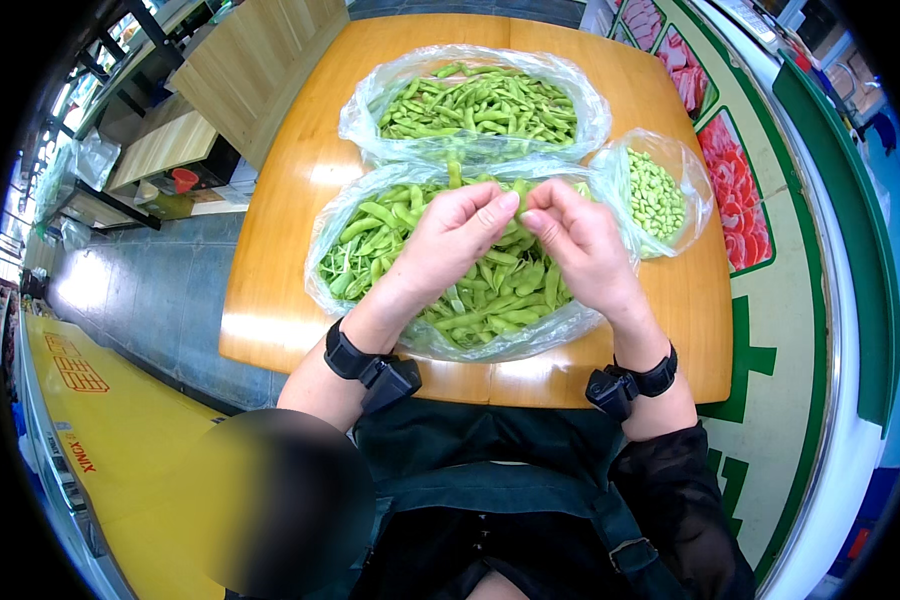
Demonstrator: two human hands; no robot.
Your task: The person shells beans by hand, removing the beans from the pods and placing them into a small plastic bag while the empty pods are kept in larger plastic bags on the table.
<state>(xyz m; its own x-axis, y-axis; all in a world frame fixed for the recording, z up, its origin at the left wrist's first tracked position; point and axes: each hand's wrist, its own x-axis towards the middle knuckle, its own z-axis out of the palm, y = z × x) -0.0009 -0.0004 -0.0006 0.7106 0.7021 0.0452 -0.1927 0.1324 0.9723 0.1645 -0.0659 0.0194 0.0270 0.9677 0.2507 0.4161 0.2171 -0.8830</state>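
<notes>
Above a clear plastic bag point(319, 247) of green edamame pods point(495, 289), my left hand point(457, 232) and my right hand point(581, 244) meet almost fingertip to fingertip. Pinched between them is a single green pod point(522, 196), partly covered by the fingers. The near bag lies wide open, with loose pods piled inside and some thin pale scraps at its left side. To the right of my right hand, a smaller clear bag point(694, 206) holds shelled green beans point(654, 196).
Behind the near bag, another open plastic bag point(592, 112) of pods point(487, 105) rests on the wooden table point(277, 300). A white cabinet with green trim and meat pictures point(735, 195) runs along the right. At left are wooden shelving point(165, 146) and a yellow covered surface point(127, 442).
</notes>
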